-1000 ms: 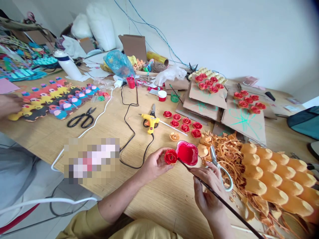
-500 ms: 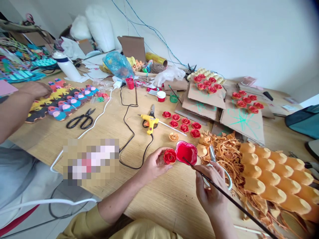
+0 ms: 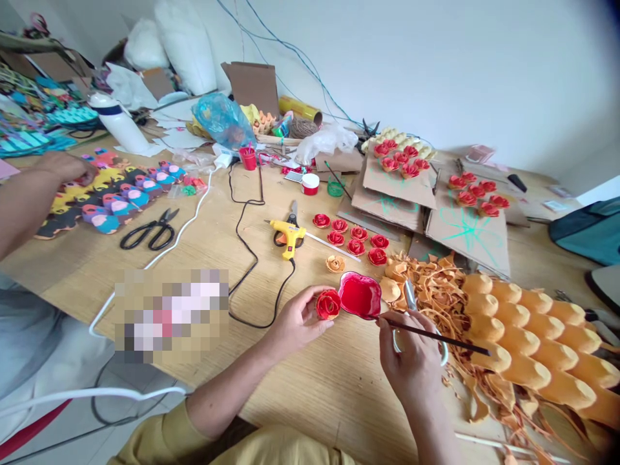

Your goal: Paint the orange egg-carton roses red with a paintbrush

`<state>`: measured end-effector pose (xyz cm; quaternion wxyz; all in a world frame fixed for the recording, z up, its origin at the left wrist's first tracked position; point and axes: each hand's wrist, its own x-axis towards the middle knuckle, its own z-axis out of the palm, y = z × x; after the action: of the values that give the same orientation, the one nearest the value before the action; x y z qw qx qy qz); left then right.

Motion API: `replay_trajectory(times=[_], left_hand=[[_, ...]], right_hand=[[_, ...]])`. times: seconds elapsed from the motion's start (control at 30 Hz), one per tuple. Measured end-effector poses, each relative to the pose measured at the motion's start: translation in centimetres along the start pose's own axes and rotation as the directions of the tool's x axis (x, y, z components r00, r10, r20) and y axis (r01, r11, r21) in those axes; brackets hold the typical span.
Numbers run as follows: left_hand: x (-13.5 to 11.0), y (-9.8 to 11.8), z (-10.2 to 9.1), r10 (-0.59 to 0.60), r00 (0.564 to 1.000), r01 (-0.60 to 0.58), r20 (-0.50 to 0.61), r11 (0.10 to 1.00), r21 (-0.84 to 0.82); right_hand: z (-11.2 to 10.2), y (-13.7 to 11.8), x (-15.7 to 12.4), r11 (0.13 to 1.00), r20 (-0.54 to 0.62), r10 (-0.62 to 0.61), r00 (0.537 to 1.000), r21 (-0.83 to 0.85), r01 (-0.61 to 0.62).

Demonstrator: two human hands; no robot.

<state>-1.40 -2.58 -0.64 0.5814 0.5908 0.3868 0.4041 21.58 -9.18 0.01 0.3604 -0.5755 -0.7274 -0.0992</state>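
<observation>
My left hand (image 3: pixel 298 321) pinches a red-painted paper rose (image 3: pixel 328 304) between thumb and fingers, just left of a small dish of red paint (image 3: pixel 359 294). In my right hand (image 3: pixel 411 352) is a dark-handled paintbrush (image 3: pixel 443 337), its tip end at the dish's lower right rim and its handle pointing right. White-handled scissors (image 3: pixel 411 296) lie partly hidden behind that hand. Beyond the dish sit several red paper roses (image 3: pixel 356 247) and one unpainted orange rose (image 3: pixel 335 263).
A yellow glue gun (image 3: pixel 288 237) rests on black-handled scissors, its cord curling left. Orange egg-carton cups (image 3: pixel 527 336) and scraps (image 3: pixel 438 290) cover the right side. Cardboard pieces (image 3: pixel 467 236) hold more roses. At left, another person's hand (image 3: pixel 68 168) is over painted carton figures (image 3: pixel 113 194); black scissors (image 3: pixel 150 232) lie nearby.
The paintbrush has moved from inside the dish to its lower right rim, and its handle has swung up to lie flatter. My left hand still holds the rose in about the same place.
</observation>
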Motion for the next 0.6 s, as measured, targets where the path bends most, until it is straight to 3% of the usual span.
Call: replay_trajectory(times=[0.17, 0.37, 0.6], left_hand=[[0.1, -0.2, 0.0, -0.004, 1.0, 0.004, -0.005, 1.0, -0.005], [0.1, -0.1, 0.0, -0.024, 1.0, 0.024, -0.003, 0.999, -0.031], [0.1, -0.5, 0.0, -0.078, 0.997, 0.08, 0.026, 0.992, -0.099]], right_hand=[[0.1, 0.0, -0.1, 0.998, -0.051, 0.033, 0.998, 0.054, -0.03], [-0.5, -0.7, -0.2, 0.948, -0.084, 0.209, 0.974, 0.263, -0.181], [-0.5, -1.9, -0.4, 0.912, -0.084, 0.134, 0.987, 0.4, -0.089]])
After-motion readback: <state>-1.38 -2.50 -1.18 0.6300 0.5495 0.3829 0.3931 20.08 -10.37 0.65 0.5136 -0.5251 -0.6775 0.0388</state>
